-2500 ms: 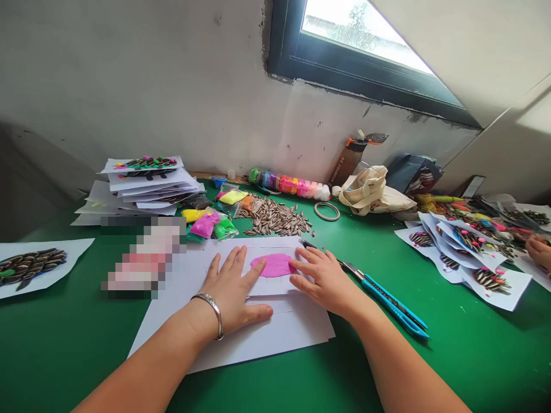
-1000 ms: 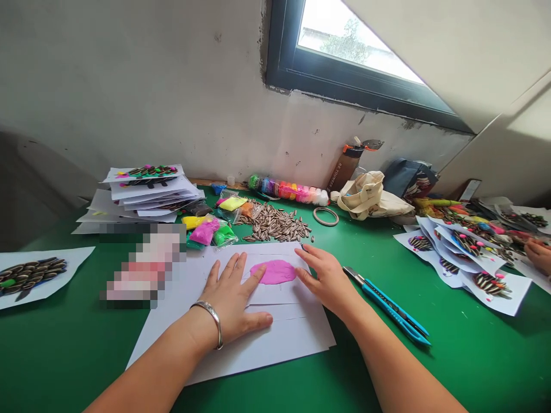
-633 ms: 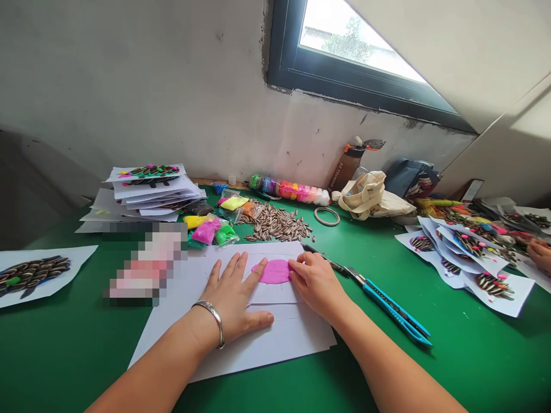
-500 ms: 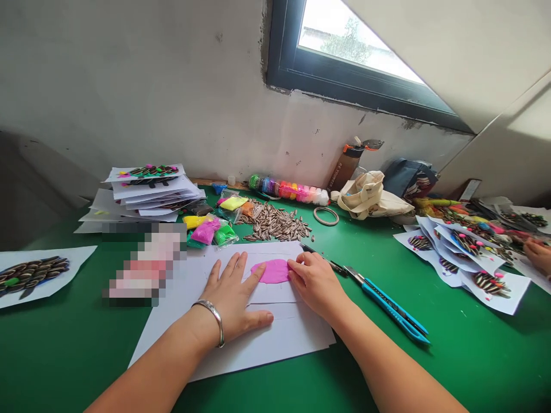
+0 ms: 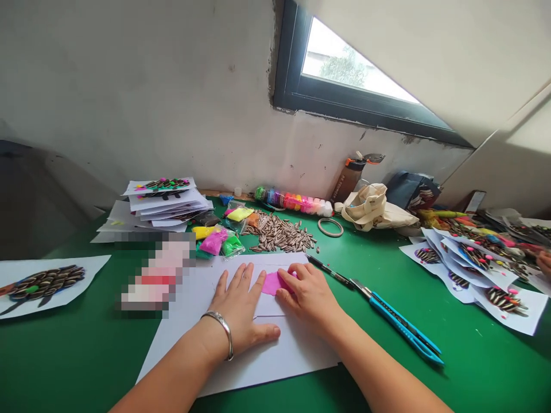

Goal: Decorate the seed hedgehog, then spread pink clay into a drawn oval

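Observation:
A flat piece of pink modelling clay [image 5: 272,283] lies on a white sheet of paper [image 5: 258,367] with faint drawn lines. My left hand [image 5: 240,310], a silver bangle at its wrist, rests flat on the paper with fingers spread, the index fingertip beside the clay's left edge. From the right, my right hand [image 5: 307,295] lays its fingers over the clay, index finger stretched across it and thumb below, pressing rather than gripping. Its fingers cover the clay's right part.
Sunflower seeds [image 5: 286,234] and clay packets [image 5: 214,242] lie behind the paper. A blue craft knife [image 5: 404,327] and a black pen [image 5: 331,272] are at right. Seed-decorated sheets [image 5: 161,209] are stacked at left, others [image 5: 469,258] at right, near another person's hand [image 5: 546,261].
My right hand has moved left from the clay's right edge onto its top, covering more of it. My left hand stays spread on the paper. The view has shifted slightly.

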`<action>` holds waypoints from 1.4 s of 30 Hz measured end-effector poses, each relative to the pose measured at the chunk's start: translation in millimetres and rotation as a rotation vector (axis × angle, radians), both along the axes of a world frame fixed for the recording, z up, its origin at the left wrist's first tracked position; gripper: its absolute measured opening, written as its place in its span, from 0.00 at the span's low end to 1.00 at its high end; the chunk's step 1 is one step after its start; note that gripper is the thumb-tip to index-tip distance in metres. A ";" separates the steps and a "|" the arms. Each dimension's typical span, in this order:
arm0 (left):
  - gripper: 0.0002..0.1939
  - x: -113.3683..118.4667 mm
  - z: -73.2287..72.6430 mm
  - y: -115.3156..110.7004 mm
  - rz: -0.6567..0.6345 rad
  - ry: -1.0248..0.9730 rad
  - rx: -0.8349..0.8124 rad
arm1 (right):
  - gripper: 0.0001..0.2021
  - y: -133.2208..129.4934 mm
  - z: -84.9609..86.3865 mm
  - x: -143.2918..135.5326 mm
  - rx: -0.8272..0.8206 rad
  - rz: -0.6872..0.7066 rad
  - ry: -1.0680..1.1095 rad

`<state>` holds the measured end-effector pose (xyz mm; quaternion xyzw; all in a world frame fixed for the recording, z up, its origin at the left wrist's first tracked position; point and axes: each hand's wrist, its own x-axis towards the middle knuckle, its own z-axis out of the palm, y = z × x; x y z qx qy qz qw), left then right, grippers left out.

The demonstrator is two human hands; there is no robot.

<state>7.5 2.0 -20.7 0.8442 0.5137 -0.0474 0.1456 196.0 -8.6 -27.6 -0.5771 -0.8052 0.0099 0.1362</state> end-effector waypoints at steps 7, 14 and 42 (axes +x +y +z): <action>0.51 -3.9 5.0 5.1 -0.012 -0.048 -0.001 | 0.17 -2.4 1.2 -0.3 -0.024 -0.028 -0.017; 0.37 -8.0 7.4 13.0 -0.013 -0.042 0.056 | 0.17 -2.2 -1.9 1.8 -0.017 -0.015 -0.015; 0.38 14.0 -7.9 13.3 0.037 -0.028 0.162 | 0.15 -0.9 -8.7 3.8 0.006 -0.019 0.002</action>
